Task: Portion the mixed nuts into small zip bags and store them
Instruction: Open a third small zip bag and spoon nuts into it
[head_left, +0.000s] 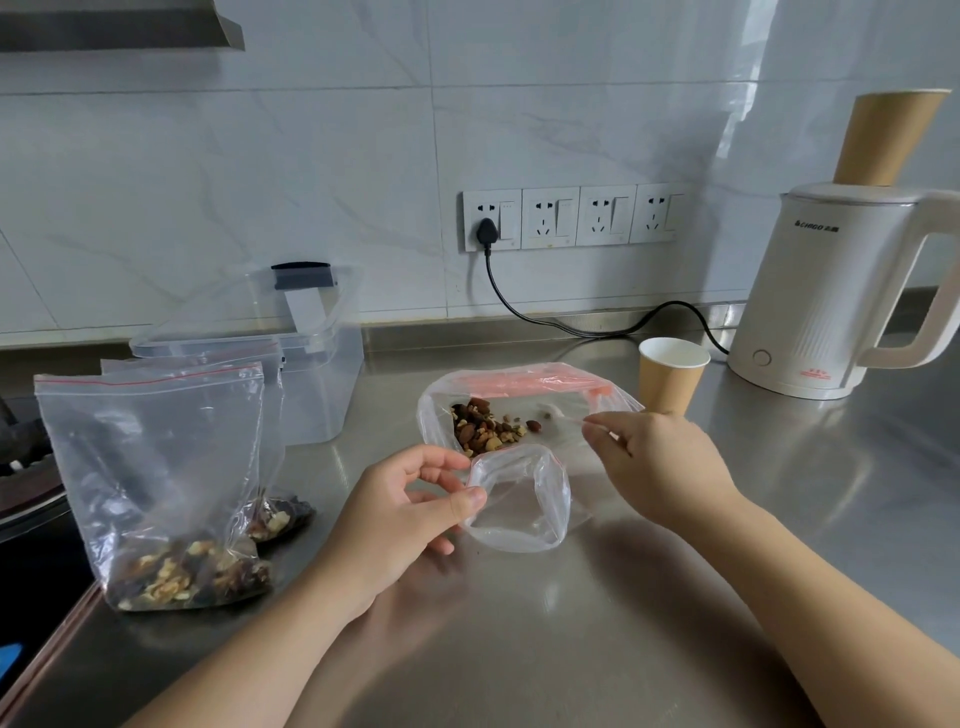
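Left hand (410, 512) pinches the rim of a small empty zip bag (519, 499) and holds its mouth open, just in front of the large bag of mixed nuts (488, 426). Right hand (660, 457) pinches the large bag's near edge. Two filled zip bags (156, 467) stand well left of the large bag, before a clear container (322, 364). A paper cup (670, 379) stands just behind it, to the right.

The only legible lettering was the grey brand name "CHIGO", followed by two characters too small to read, on the upper body of the white electric kettle (826, 296), while a small red mark near its base stayed unreadable.
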